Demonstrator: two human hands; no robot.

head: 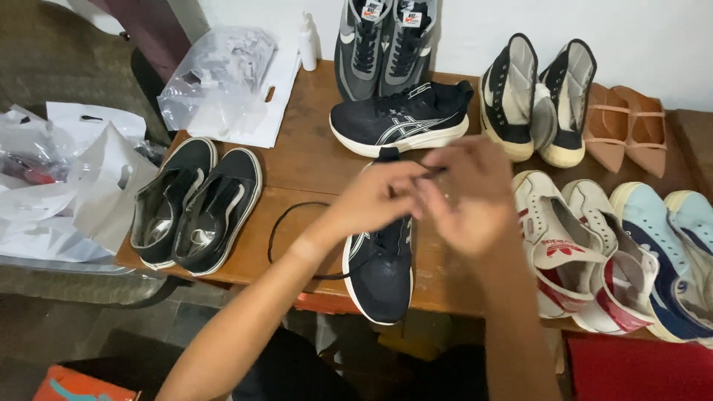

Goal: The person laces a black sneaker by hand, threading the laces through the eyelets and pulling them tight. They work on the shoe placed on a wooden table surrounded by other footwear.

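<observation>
My left hand (379, 197) and right hand (464, 194) both pinched shut on thin black shoelace (286, 215), held taut over black mesh running shoe with white sole (380, 271). Shoe sits toe toward me at brown wooden table (304, 148) front edge, within easy reach; slack lace loops left. Its mate (401, 119) lies sideways behind. Count: seven pairs of shoes, one lace in hand.

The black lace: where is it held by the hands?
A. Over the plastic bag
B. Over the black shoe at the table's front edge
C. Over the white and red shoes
B: both hands, left hand and right hand, pinch the black lace above the black shoe.
</observation>
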